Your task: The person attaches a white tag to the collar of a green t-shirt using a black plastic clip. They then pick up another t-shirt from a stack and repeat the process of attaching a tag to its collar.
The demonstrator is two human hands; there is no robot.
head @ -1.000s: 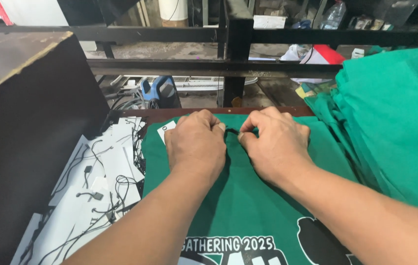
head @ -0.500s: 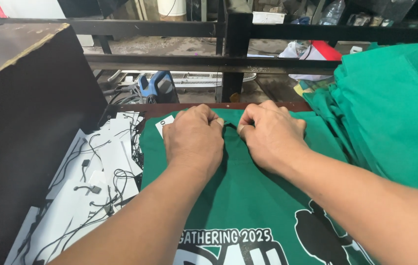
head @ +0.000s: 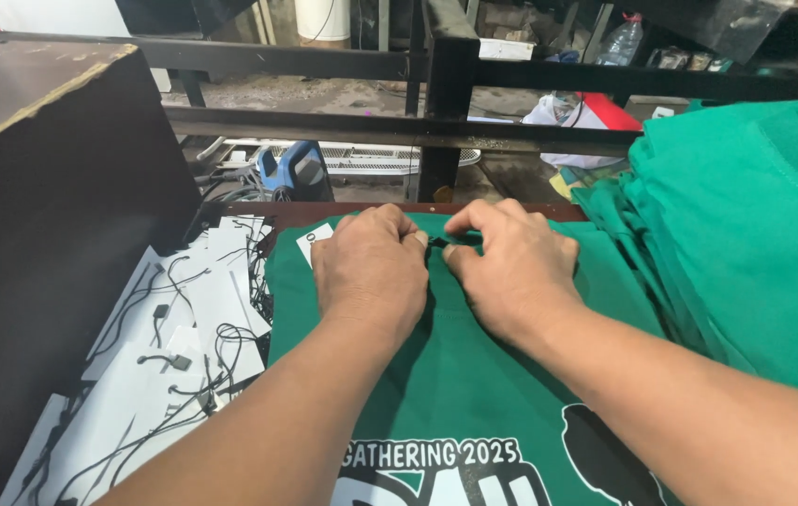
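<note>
— Where are the tags?

— One small white tag (head: 314, 242) peeks out just left of the left hand (head: 373, 272), at the top edge of the green shirt (head: 474, 375). A loose heap of white tags with black strings (head: 174, 347) lies to the left of the shirt, beside the dark box (head: 43, 215).

— And the hands?

— Both rest knuckles-up at the shirt's collar, close together. The left hand and right hand (head: 511, 267) each pinch a small black piece (head: 438, 242) between their fingertips — what it is, I cannot make out.

— The shirt itself?

— Spread flat on the table, with white lettering and a dark shape printed lower down, cut off by the bottom edge and partly covered by the forearms.

— What else is around?

— A stack of green shirts (head: 755, 234) on the right, running out of view. Behind, black metal bars (head: 446, 103) cross the scene, with a blue tool (head: 291, 171) and a white and red bag (head: 586, 117) on the floor beyond.
</note>
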